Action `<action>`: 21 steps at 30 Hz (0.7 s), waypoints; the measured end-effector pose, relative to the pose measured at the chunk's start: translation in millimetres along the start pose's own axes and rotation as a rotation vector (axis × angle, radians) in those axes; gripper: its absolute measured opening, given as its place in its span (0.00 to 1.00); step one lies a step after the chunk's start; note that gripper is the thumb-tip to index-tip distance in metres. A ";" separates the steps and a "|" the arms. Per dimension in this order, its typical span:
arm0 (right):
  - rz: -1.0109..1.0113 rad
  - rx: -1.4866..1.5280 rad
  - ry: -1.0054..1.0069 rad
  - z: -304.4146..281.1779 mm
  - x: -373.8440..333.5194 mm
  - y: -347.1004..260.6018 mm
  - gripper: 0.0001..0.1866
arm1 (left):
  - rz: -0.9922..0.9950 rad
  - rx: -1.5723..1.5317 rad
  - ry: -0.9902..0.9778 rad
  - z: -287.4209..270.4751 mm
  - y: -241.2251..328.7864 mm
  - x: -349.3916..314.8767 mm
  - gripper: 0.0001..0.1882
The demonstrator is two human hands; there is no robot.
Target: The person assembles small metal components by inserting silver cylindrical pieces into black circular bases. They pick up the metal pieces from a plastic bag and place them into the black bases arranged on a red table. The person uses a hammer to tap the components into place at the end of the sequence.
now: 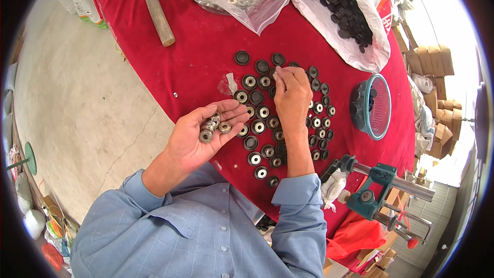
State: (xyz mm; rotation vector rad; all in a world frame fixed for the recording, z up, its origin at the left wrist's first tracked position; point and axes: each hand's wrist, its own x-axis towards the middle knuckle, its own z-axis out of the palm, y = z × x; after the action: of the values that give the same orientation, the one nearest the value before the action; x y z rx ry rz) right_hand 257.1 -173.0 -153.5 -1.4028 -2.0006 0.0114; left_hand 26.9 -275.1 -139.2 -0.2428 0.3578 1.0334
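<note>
Several small metal ball bearings [210, 127] rest in the cupped palm of my left hand [193, 126], held over the near left part of the red cloth. My right hand [293, 95] reaches over the rows of round black caps [251, 143], its thumb and fingers pinched together at the far rows. What the pinch holds, if anything, is hidden by the fingers. Many caps have a shiny bearing seated in the middle, such as the cap [261, 172] nearest me. Other caps, like the far-left cap [242, 57], show only black.
A clear bag of bearings [278, 0] and a white sack of black caps [378, 56] lie at the back. A wooden-handled hammer [158, 15] lies far left. On the right are a teal basket [371, 133] and a green hand press [381, 175]. One loose metal piece [175, 94] lies left.
</note>
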 end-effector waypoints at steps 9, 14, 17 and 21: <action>-0.073 -0.079 -0.025 2.9 -3.5 0.3 0.14 | 0.002 0.021 0.015 1.6 -2.5 2.0 0.23; -0.130 -0.264 -0.086 -6.0 -14.7 -9.6 0.25 | -0.015 0.014 -0.013 -1.0 -3.1 2.5 0.24; -0.141 -0.342 -0.100 -7.9 -19.4 -17.9 0.24 | -0.029 -0.002 -0.026 1.3 -4.6 2.5 0.24; -0.101 -0.390 -0.159 -10.8 -7.9 -21.6 0.22 | -0.045 -0.003 -0.071 4.5 -8.6 6.6 0.24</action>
State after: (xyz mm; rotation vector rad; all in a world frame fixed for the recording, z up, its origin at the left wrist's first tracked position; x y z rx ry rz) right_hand 246.4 -192.6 -141.2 -1.5751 -2.2918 -0.3391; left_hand 38.2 -272.5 -137.5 -0.2154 0.2850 0.9960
